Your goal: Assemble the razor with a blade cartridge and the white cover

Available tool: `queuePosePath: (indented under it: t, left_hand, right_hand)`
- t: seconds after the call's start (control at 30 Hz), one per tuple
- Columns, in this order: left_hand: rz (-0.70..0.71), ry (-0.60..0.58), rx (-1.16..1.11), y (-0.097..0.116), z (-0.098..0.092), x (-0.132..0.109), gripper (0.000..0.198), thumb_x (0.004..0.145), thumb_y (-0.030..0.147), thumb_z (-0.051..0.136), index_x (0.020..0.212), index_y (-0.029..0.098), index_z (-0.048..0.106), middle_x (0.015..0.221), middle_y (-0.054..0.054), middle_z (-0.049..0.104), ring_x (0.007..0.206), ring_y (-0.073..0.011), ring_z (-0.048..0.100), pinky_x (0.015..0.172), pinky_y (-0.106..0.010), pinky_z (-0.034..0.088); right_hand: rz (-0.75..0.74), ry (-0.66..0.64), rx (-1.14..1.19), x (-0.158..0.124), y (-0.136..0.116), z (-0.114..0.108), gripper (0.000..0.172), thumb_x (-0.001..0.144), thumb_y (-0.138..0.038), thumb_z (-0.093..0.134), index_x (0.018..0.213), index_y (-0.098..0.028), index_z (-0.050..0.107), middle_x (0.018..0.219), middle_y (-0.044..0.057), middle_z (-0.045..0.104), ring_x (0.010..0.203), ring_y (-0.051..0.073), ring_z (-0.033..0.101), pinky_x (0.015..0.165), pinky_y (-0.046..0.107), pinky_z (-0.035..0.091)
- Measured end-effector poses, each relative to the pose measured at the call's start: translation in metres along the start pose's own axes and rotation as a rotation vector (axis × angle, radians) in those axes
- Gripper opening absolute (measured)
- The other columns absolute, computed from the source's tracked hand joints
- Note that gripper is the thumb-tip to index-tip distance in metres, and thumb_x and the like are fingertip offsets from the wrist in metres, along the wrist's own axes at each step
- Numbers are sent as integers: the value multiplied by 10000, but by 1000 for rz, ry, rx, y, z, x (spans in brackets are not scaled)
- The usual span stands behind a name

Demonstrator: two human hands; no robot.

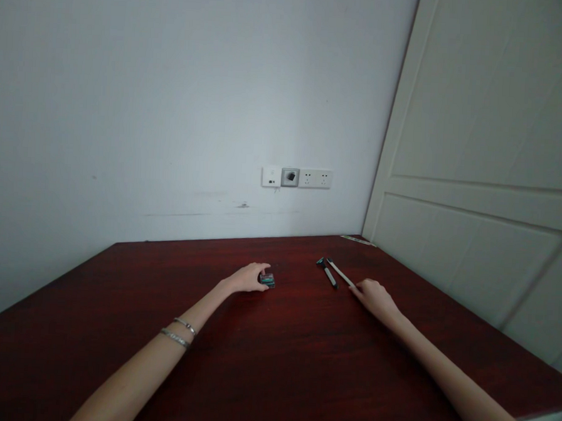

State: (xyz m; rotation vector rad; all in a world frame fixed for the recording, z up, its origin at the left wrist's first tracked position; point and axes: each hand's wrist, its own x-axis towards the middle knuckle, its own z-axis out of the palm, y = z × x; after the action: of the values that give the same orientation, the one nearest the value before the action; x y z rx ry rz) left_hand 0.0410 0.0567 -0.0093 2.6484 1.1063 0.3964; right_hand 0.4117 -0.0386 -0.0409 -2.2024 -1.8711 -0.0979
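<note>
In the head view my left hand (249, 278) has thumb and fingers around a small dark box with teal and reddish print (268, 280), which is on the tabletop. To the right, my right hand (374, 298) pinches the near end of a slim white toothbrush (341, 274); its dark head points away from me toward the wall. A razor with a grey and black handle (330, 276) lies just left of the toothbrush, its head at the far end. The razor is apart from both hands.
Everything lies on a dark red wooden table (273, 361). A white wall with sockets (315, 178) rises behind it, and a pale panelled door (469, 214) borders the right side. A thin pale strip (357, 240) lies at the far right corner.
</note>
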Motion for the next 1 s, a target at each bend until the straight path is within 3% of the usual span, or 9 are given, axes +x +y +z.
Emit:
queuePosePath:
  t: [0.13, 0.23, 0.4, 0.5, 0.6, 0.8, 1.0]
  left_hand:
    - [4, 21, -1, 6, -1, 2, 641, 659, 357, 620, 1241, 150, 454, 1020, -78, 601, 939, -215, 552, 851, -292, 397]
    - [44, 55, -7, 19, -1, 6, 655, 668, 353, 619, 1260, 151, 425, 1042, -83, 588, 962, -219, 543, 856, -303, 398]
    - [186, 51, 9, 61, -1, 12, 724, 683, 373, 620, 1317, 172, 333, 1103, -91, 563, 1014, -231, 525, 875, -329, 400]
    - [253, 58, 45, 84, -1, 12, 757, 676, 358, 630, 1332, 181, 296, 1136, -104, 547, 1021, -243, 526, 869, -335, 409]
    - [300, 71, 78, 97, 0, 11, 778, 676, 354, 633, 1336, 151, 273, 1170, -134, 529, 1046, -260, 517, 879, -344, 405]
    - [296, 66, 54, 102, 0, 10, 822, 702, 432, 615, 1360, 154, 208, 1259, -153, 475, 1114, -269, 485, 918, -362, 382]
    - [169, 55, 59, 68, -6, 4, 721, 809, 495, 444, 1379, 125, 201, 1318, -162, 425, 1191, -262, 423, 978, -356, 332]
  right_hand:
    - [-50, 66, 20, -5, -13, -18, 367, 862, -406, 388, 904, -180, 673, 897, 103, 612, 809, 215, 606, 644, 263, 412]
    - [-223, 79, 122, -8, -36, -32, 340, 846, -410, 425, 998, -212, 656, 942, 84, 601, 832, 193, 592, 689, 255, 420]
    - [-576, -22, 324, -11, -81, -45, 523, 747, -497, 563, 1179, -203, 561, 1110, 103, 558, 1011, 236, 530, 874, 330, 403]
    - [-660, -91, 369, -11, -98, -48, 598, 675, -493, 641, 1192, -211, 540, 1149, 102, 540, 1060, 256, 502, 912, 369, 385]
    - [-693, -116, 389, -11, -104, -49, 538, 662, -434, 668, 1144, -215, 570, 1133, 96, 551, 1050, 261, 508, 911, 387, 382]
    - [-708, -111, 393, 0, -88, -55, 479, 683, -415, 646, 1104, -193, 590, 1063, 85, 573, 926, 218, 550, 840, 340, 415]
    - [-521, -212, 350, 54, -14, -65, 515, 654, -443, 630, 1086, -163, 609, 993, 81, 607, 879, 221, 560, 795, 315, 429]
